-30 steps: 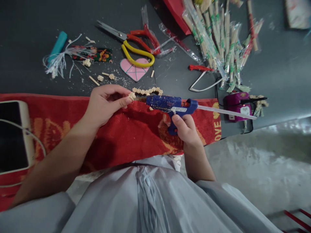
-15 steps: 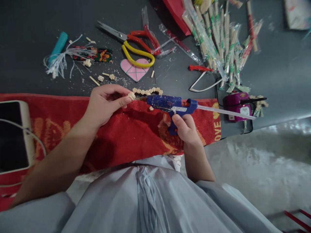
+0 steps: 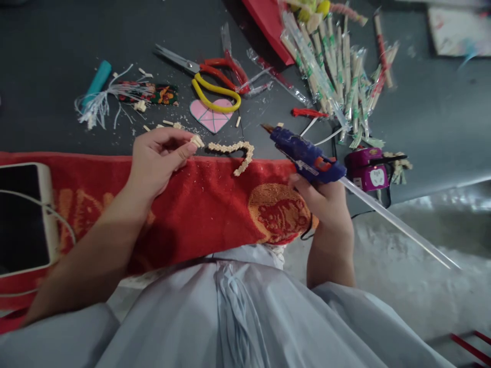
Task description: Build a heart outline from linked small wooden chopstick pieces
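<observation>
My left hand [image 3: 159,156] pinches a small cluster of pale wooden pieces [image 3: 197,141] between thumb and fingertips, over the upper edge of the red towel [image 3: 207,214]. My right hand [image 3: 326,199] is wrapped round a blue glue gun [image 3: 305,153]. The gun's nozzle points up and left, apart from the cluster, and a long clear glue stick [image 3: 399,222] sticks out of its back. Between the hands, a hook-shaped chain of pale pieces [image 3: 247,148] lies across the towel's edge.
Scissors [image 3: 217,76] lie partly over a pink paper heart [image 3: 210,117]. Wrapped sticks [image 3: 345,71] are heaped at the upper right, near a purple box [image 3: 370,168]. A tablet [image 3: 26,220] rests at the left; a teal roll [image 3: 96,82] and white strings [image 3: 99,99] lie behind.
My right hand has drawn the glue gun right, away from the cluster, and tilted its nozzle upward. My left hand has shifted slightly left with the cluster. The pale chain is now uncovered.
</observation>
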Demonstrator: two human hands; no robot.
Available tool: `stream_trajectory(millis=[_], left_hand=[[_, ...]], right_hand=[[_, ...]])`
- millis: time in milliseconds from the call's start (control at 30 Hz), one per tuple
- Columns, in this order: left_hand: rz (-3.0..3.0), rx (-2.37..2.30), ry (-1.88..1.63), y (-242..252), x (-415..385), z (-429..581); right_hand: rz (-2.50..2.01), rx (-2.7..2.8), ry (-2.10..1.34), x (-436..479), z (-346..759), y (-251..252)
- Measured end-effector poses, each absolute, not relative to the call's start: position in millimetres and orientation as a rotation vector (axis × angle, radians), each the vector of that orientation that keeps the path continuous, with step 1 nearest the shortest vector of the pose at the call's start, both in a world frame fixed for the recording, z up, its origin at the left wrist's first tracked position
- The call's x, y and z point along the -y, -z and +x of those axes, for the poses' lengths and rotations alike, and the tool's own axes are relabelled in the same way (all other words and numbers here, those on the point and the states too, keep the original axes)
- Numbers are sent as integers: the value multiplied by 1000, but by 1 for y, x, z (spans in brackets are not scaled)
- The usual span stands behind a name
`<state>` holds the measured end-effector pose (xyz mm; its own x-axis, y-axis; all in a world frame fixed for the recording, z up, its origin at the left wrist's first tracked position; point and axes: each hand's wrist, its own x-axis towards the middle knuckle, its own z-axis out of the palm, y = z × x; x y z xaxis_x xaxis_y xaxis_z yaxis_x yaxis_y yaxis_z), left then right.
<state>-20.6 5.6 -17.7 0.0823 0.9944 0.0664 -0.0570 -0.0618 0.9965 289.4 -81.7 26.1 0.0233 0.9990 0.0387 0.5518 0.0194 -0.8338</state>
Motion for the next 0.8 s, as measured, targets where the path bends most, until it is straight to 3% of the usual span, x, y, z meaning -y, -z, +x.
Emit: stream_trajectory(millis=[233, 533, 800], left_hand=[[1417, -1118, -1173, 21, -13, -32], [1745, -1063, -999, 10, -12, -41], [1942, -1150, -965, 13, -11, -39]], right_hand=[[-1927, 2097, -313, 75, 318, -15], [-1985, 2397, -65, 72, 304, -46], [-1529, 2533, -285, 10, 222, -54]])
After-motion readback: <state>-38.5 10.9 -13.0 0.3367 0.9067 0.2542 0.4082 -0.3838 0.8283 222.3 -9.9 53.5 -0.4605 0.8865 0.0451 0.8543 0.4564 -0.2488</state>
